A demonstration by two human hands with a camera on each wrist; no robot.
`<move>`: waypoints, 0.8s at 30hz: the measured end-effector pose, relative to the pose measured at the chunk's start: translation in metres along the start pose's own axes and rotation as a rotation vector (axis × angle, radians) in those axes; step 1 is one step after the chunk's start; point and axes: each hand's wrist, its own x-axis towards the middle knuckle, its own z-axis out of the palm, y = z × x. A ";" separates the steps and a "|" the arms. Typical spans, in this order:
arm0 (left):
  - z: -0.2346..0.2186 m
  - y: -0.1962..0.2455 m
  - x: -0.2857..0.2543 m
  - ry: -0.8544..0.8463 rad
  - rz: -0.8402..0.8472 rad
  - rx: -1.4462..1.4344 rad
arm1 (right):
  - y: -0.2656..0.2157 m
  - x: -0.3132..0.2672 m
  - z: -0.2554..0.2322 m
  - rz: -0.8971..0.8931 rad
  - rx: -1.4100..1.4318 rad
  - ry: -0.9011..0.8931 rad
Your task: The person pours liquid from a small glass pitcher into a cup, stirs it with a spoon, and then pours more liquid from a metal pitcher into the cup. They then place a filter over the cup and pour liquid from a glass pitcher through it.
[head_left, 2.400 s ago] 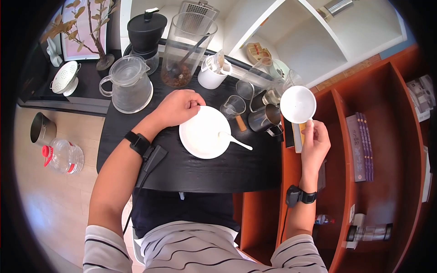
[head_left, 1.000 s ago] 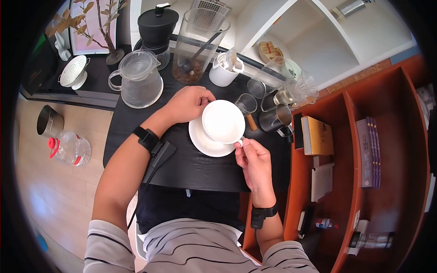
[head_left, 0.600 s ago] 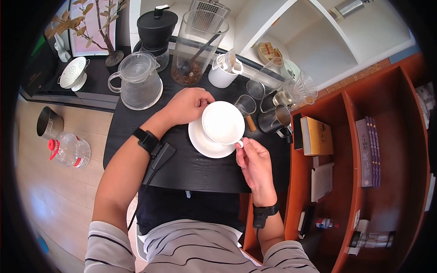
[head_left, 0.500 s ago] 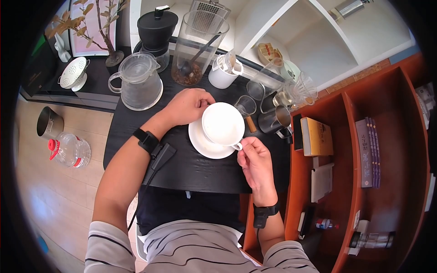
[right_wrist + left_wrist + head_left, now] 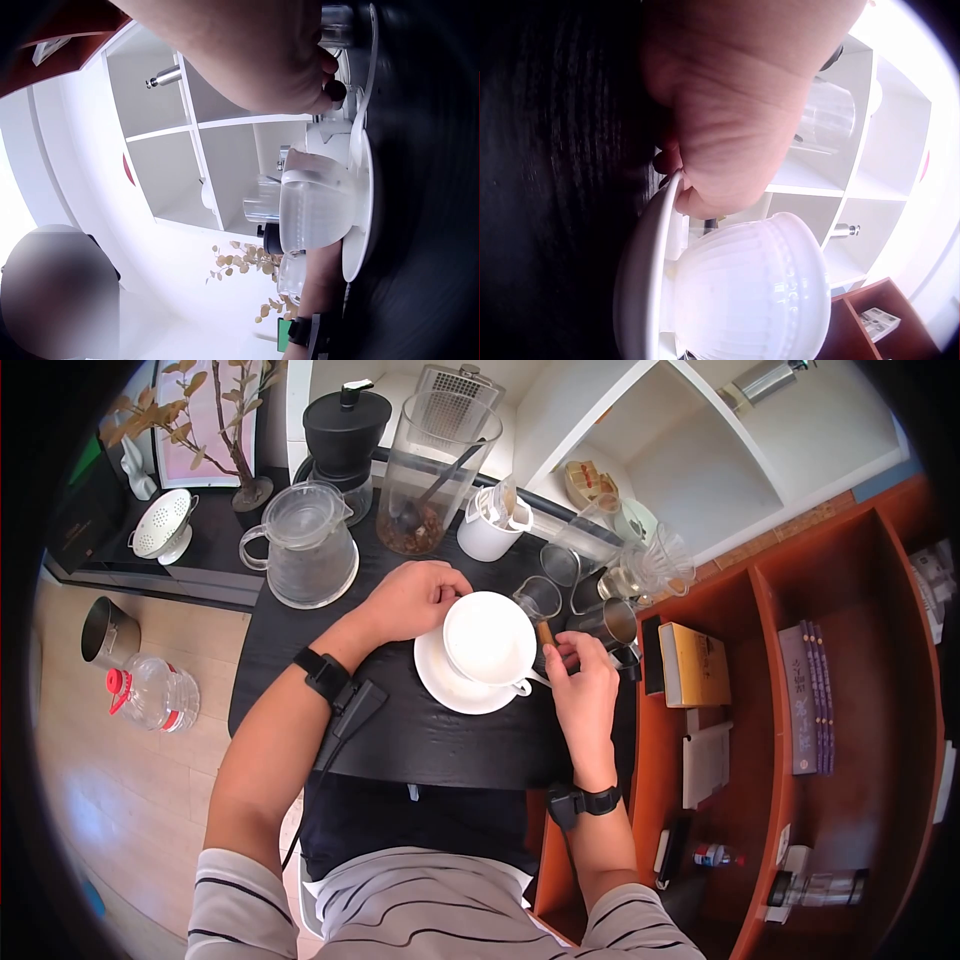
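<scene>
A white cup (image 5: 490,638) stands on a white saucer (image 5: 462,695) on the black table. In the left wrist view my left hand (image 5: 410,602) pinches the saucer's rim (image 5: 660,225), thumb above and fingers partly hidden behind it. My right hand (image 5: 585,688) is apart from the cup's handle (image 5: 522,687), with loosely bent fingers. Its fingertips come close to the wooden handle (image 5: 544,632) of a small glass jug (image 5: 538,598), overlapping it in the right wrist view. A white spoon (image 5: 370,67) lies on the saucer, its stem sticking out on the right.
Behind the cup stand a lidded glass server (image 5: 305,550), a hand grinder (image 5: 345,435), a tall glass vessel (image 5: 430,480) and a white mug (image 5: 488,535). Metal pitcher (image 5: 610,622) and several glass pieces crowd the back right. A brown bookshelf (image 5: 745,620) borders the right side.
My right hand brought the cup from the right onto the saucer, then let go of its handle and moved right and slightly away from me. The left hand stayed at the saucer.
</scene>
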 end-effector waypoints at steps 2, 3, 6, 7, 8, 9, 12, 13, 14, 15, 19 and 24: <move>0.001 0.000 -0.001 -0.001 0.006 0.000 | -0.002 0.002 0.004 0.016 0.020 0.000; 0.001 0.001 -0.001 0.014 0.011 -0.012 | -0.004 0.004 0.005 0.005 0.029 -0.001; 0.000 0.002 -0.001 0.019 0.021 -0.011 | -0.004 0.008 0.006 0.003 0.041 -0.005; -0.001 0.002 -0.001 0.011 0.026 0.003 | -0.004 0.009 0.006 0.011 0.044 -0.008; -0.001 0.002 -0.001 0.012 0.025 0.003 | -0.004 0.009 0.006 0.010 0.045 -0.009; -0.001 0.002 -0.001 0.012 0.029 -0.001 | -0.004 0.009 0.005 0.030 0.050 -0.006; 0.000 0.002 -0.001 0.020 0.029 -0.010 | 0.001 0.008 0.003 0.018 0.088 0.022; 0.000 0.002 -0.001 0.028 0.024 -0.016 | 0.004 0.007 0.001 -0.014 0.122 0.047; 0.000 0.003 -0.001 0.028 0.024 -0.016 | 0.007 0.007 -0.003 -0.029 0.132 0.086; 0.000 0.003 -0.001 0.027 0.026 -0.017 | 0.012 0.008 -0.008 -0.026 0.122 0.149; -0.001 0.000 0.000 0.015 0.039 0.022 | 0.050 0.007 -0.031 0.069 0.083 0.360; -0.001 0.004 -0.001 0.008 0.007 -0.004 | 0.096 -0.004 -0.045 0.110 0.042 0.391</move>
